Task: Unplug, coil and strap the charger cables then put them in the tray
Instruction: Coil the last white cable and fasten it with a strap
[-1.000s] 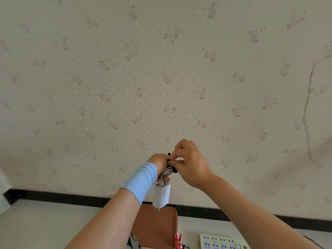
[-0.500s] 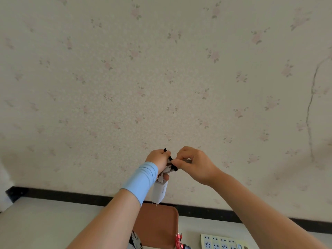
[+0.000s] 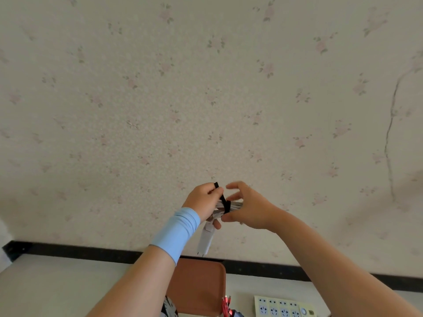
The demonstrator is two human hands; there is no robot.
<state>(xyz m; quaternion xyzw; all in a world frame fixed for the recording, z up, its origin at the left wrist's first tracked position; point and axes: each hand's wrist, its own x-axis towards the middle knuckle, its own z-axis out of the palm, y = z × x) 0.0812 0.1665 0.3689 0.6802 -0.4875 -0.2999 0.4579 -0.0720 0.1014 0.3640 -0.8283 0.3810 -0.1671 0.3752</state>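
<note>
A coiled white charger cable (image 3: 235, 205) is held up in front of the wall, with a black strap (image 3: 225, 203) wrapped around it. My left hand (image 3: 203, 200) grips the coil and pinches the strap's free end. My right hand (image 3: 248, 208) holds the coil's other side with thumb below and fingers spread above. The white charger plug (image 3: 204, 242) dangles below my left hand. The brown tray (image 3: 196, 287) lies on the table under my arms.
A pale power strip (image 3: 283, 308) lies at the bottom right of the tray. A red cable (image 3: 226, 307) shows beside the tray's right edge. A black-and-white patterned thing (image 3: 169, 308) peeks out under my left forearm. Floral wallpaper fills the background.
The strap now runs down around the coil. My right hand's fingers have loosened from a pinch and spread above the cable. The plug has swung edge-on.
</note>
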